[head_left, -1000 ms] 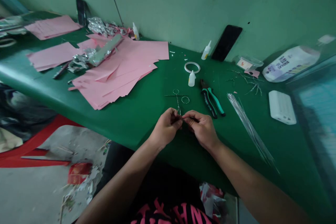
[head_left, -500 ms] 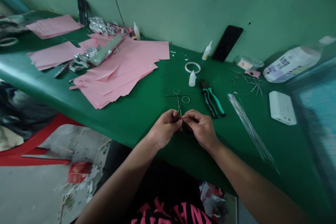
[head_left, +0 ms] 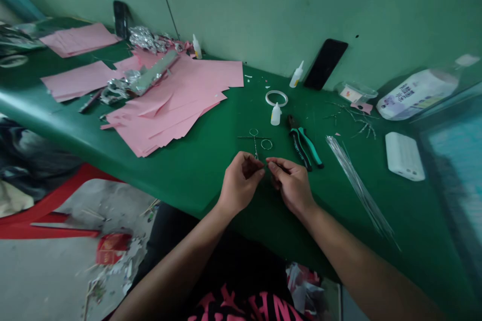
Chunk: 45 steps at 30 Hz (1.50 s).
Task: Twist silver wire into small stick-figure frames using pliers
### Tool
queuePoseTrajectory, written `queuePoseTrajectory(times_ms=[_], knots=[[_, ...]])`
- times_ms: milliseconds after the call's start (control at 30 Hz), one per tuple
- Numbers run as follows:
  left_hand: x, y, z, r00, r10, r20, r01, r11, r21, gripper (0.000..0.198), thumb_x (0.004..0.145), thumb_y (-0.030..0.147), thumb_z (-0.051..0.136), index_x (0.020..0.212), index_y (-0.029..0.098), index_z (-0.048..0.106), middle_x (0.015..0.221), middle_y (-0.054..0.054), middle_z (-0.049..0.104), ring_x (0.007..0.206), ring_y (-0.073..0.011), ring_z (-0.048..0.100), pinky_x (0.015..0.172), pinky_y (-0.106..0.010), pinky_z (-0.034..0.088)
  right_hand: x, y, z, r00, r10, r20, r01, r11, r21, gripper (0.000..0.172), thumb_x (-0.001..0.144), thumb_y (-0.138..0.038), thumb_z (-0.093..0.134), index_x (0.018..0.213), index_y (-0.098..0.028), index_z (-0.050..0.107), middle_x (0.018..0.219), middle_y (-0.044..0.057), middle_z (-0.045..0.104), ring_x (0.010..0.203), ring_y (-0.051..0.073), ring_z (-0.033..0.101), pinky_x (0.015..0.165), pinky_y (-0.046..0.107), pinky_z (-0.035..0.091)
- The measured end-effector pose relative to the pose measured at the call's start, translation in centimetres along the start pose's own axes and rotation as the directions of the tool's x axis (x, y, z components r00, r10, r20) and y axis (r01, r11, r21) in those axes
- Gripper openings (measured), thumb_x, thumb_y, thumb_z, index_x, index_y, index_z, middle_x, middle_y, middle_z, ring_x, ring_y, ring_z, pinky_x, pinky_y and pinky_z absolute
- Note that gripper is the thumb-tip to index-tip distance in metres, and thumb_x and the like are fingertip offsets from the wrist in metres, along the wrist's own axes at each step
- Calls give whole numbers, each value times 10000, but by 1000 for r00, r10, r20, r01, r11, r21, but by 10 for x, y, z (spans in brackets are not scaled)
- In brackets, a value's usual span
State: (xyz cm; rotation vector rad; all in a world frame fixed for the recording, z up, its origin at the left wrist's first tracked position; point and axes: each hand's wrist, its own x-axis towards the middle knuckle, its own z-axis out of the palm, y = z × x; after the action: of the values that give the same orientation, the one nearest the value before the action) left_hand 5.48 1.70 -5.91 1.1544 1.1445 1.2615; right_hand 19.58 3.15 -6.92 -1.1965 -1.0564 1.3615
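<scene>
A twisted wire figure (head_left: 255,143) with a round loop on top and a crossbar extends from the fingertips of my left hand (head_left: 241,180). That hand is closed in a pinch on the figure's lower end, which the fingers hide. My right hand (head_left: 291,183) is just to the right, thumb and fingers pressed together; whatever may be between them is too small to make out. A small gap separates the two hands. Just beyond them a separate wire ring (head_left: 266,144) lies on the green table (head_left: 196,170).
Pliers (head_left: 306,146), a glue bottle (head_left: 276,114) and a white ring (head_left: 276,92) lie beyond my hands. Straight wires (head_left: 356,180) and a white block (head_left: 404,156) are at right. Pink paper sheets (head_left: 181,95) spread leftward. A phone (head_left: 326,63) leans against the wall.
My hands have moved apart slightly from where their fingertips met at the wire. The left hand has turned a little, and the wire's lower end is now hidden by its fingers.
</scene>
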Motion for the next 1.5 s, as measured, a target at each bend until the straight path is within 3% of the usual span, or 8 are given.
queuePoseTrajectory(times_ms=[133,300,633,967,1167,1267,1367,1500], knots=[[3,2,-1,997,-66,-41,58,986,-158,294,735,136,686,862,196,429,810,-19,679,702,-128,648,701,-281,510,-2,-4,-2,975,-214,66,224,943,-247,136,857,-284,652,924,-194,728,740,7,631,486,83,509,434,236,393],[5,5,-2,985,-167,-38,144,928,-344,368,700,132,727,863,199,404,754,4,699,616,-99,647,653,-238,501,-3,-7,-5,842,-507,186,525,690,-498,144,889,-204,600,942,-204,734,923,48,660,677,129,622,585,277,521],[2,15,-2,950,-311,-20,268,846,-461,504,627,146,800,874,207,366,719,-2,709,587,-133,673,609,-244,523,-4,-7,-7,795,-564,226,576,581,-576,172,900,-198,583,960,-219,743,910,63,687,778,178,672,675,323,577],[2,20,0,941,-328,-82,257,851,-457,580,597,152,832,906,213,345,659,5,711,573,-155,680,635,-337,594,-8,-9,-5,673,-676,301,649,343,-679,215,911,-173,552,981,-212,752,888,82,720,809,183,684,744,307,560],[4,22,3,948,-291,-128,223,895,-386,507,647,148,786,866,221,334,688,-23,727,589,-162,688,641,-332,591,-10,-5,-7,667,-636,388,648,238,-724,212,919,-208,556,1021,-194,740,941,92,726,815,178,682,711,276,533],[2,24,5,971,-181,-154,144,964,-224,424,702,177,751,850,222,357,726,-27,723,656,-169,696,644,-299,567,-9,-4,-7,688,-635,352,626,274,-730,192,911,-229,567,980,-199,744,927,96,721,801,183,675,707,283,521],[-6,25,7,992,14,-129,-5,997,71,276,777,232,704,934,199,480,962,-87,715,888,-196,688,722,-294,550,-8,-5,-5,721,-637,273,612,402,-681,181,903,-240,570,954,-189,735,901,100,699,773,185,661,672,291,520],[-19,16,8,983,153,97,-173,951,255,513,799,295,702,1260,193,502,1358,-157,538,1172,-257,581,880,-360,546,-7,-9,-5,791,-588,168,552,569,-609,178,891,-288,573,901,-205,730,860,82,680,706,177,629,625,302,518]])
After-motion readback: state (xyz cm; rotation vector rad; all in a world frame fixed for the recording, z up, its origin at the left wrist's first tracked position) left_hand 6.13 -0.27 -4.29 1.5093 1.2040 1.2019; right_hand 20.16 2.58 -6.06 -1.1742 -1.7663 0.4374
